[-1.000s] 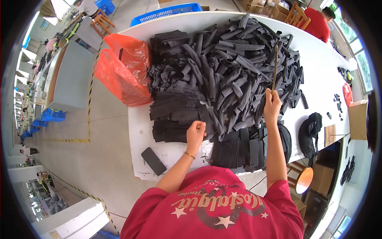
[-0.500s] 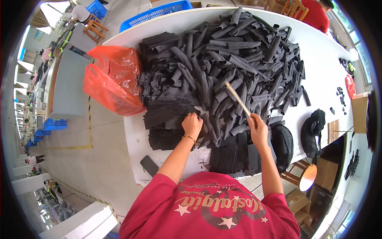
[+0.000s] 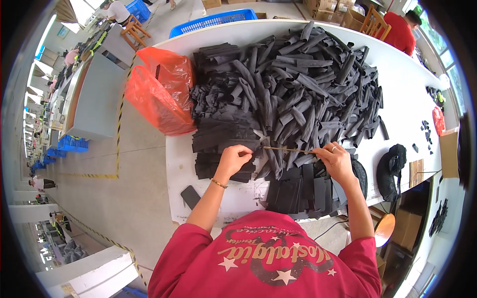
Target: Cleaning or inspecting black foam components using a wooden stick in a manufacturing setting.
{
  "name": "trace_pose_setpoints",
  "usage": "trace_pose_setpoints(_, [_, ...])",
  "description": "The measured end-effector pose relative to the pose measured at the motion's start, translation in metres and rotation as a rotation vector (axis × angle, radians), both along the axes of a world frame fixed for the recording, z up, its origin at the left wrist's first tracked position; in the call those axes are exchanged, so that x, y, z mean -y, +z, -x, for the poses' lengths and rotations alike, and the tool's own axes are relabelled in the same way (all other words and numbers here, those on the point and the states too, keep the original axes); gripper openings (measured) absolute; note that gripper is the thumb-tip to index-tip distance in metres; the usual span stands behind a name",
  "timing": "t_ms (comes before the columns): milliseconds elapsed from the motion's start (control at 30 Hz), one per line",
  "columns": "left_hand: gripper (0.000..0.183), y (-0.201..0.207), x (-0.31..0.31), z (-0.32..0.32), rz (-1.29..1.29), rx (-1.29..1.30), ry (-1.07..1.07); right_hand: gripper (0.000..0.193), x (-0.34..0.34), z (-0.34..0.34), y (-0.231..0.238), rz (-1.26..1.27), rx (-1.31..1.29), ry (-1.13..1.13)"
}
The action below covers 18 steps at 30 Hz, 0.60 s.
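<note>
A thin pale stick (image 3: 290,149) is pinched at its right end by my right hand (image 3: 338,161). It lies level in front of me, and its left tip points toward my left hand (image 3: 234,160). The left fingers are pressed together close to that tip. A dark bit shows by these fingertips, but I cannot make out whether they hold it. Beneath the left hand lie stacks of flat black strips (image 3: 218,134). Beyond the stick rises a big heap of rolled black pieces (image 3: 308,84). Flat black pieces (image 3: 285,196) are fanned out near my body.
A red plastic bag (image 3: 161,99) sits at the table's left edge. A phone (image 3: 190,197) lies at the near left corner. To the right are a black bag (image 3: 390,171) and a wooden stool (image 3: 384,229). A blue basket (image 3: 213,22) stands beyond the far edge.
My left hand has lifted off the black strips, its fingers now pinched. My right hand has shifted right and lowered the stick from a slant to level, its tip now near the left hand.
</note>
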<state>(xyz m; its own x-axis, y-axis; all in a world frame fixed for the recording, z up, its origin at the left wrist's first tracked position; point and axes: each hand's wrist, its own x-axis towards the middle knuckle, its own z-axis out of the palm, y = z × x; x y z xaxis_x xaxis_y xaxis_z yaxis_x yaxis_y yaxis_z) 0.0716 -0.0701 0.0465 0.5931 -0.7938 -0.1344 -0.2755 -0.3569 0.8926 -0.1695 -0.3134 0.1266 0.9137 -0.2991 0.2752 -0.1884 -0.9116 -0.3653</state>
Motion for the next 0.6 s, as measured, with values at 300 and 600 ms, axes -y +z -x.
trace_pose_setpoints(300, [0.014, 0.023, -0.014, 0.010, -0.007, 0.037, -0.056, 0.018, -0.012, 0.007, 0.015, 0.065, 0.020, 0.079])
trace_pose_setpoints(600, [0.013, 0.033, -0.022, 0.011, -0.011, 0.080, -0.098, 0.022, -0.022, 0.011, 0.022, 0.108, 0.004, 0.168])
